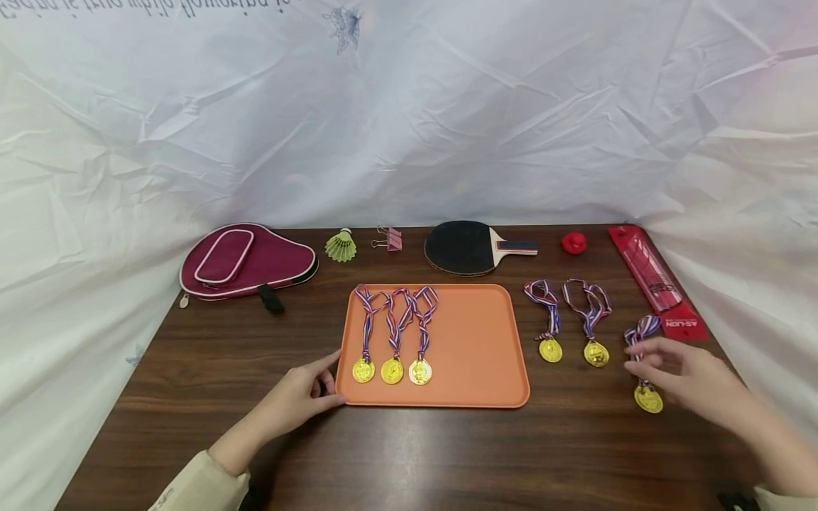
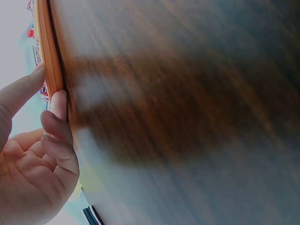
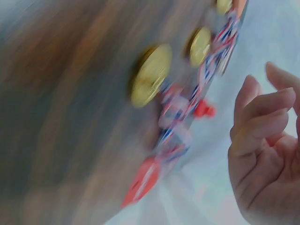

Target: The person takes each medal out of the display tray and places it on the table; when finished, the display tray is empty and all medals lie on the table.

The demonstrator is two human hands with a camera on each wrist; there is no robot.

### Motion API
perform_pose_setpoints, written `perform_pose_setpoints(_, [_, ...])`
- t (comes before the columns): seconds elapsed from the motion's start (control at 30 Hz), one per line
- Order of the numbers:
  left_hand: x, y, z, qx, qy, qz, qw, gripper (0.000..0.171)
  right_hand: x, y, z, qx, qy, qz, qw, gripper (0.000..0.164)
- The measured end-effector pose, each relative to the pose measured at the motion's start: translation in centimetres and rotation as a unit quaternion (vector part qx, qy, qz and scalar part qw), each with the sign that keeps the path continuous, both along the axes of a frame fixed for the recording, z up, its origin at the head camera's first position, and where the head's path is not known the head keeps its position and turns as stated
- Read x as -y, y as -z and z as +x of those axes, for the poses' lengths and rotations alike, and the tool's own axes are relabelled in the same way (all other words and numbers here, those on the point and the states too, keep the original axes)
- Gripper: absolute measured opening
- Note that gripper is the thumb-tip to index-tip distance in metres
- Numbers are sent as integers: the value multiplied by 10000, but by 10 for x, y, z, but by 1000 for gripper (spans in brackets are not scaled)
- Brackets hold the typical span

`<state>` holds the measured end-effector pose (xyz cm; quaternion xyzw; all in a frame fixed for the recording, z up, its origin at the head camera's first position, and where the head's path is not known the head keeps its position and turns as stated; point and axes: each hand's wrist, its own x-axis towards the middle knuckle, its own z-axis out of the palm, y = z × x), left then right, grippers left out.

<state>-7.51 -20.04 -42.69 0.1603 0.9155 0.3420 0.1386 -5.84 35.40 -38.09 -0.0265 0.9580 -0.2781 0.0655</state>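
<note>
Tray (image 1: 479, 348), orange and shallow, is being gripped at its left side, near the close corner, by the left hand (image 1: 300, 397); thumb and forefinger are being set against the rim, their tips slightly apart, and the other fingers are being held curled in. To the right of this grip, three medals (image 1: 393, 370) are being carried on the tray, side by side, their striped ribbons being stretched away from the person.

Well to the right, the right hand (image 1: 690, 376) is being held over the ribbon of another medal (image 1: 648, 399), thumb and fingers parted and bent; nothing is being seen gripped there, and whether the ribbon is being touched cannot be told. Between that hand and the tray, two further medals (image 1: 596, 353) are being supported by the table (image 1: 434, 461).

Beyond the left grip, a maroon case (image 1: 255, 259) is being seen to its left, with a shuttlecock (image 1: 341, 245) and a pink clip (image 1: 394, 239) farther right. Between the hands, beyond the tray, a black paddle (image 1: 461, 248) is being shown; just beyond the right hand, a red packet (image 1: 657, 282) is being displayed.
</note>
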Motion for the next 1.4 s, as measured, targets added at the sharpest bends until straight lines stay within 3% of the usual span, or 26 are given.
perform_pose_setpoints(0.1, [0,-1,0,22,-6,-11,10000,71,26,-4,-9,-60,-481,-56,9988,44])
perform_pose_setpoints(0.23, [0,-2,0,47,-9,-20,10000,71,55,0,-22,247,-1037,-569,9927,54])
perform_pose_setpoints(0.47, [0,-2,0,46,-11,-81,10000,71,86,15,-47,574,-1625,-847,9814,69])
perform_pose_setpoints(0.77, [1,-1,1,-57,-15,-53,10000,71,107,27,-71,1105,-1679,-725,9769,75])
perform_pose_setpoints(1.1, [-2,-3,1,-53,-28,-69,10000,71,110,26,-77,1277,-1827,-843,9712,77])
perform_pose_setpoints(1.2, [-3,-5,1,-142,-246,-108,9995,67,110,27,-77,1264,-1818,-861,9714,77])
perform_pose_setpoints(1.4, [-10,-11,3,-184,-1003,-162,9947,54,112,30,-74,1319,-1728,-915,9718,77])
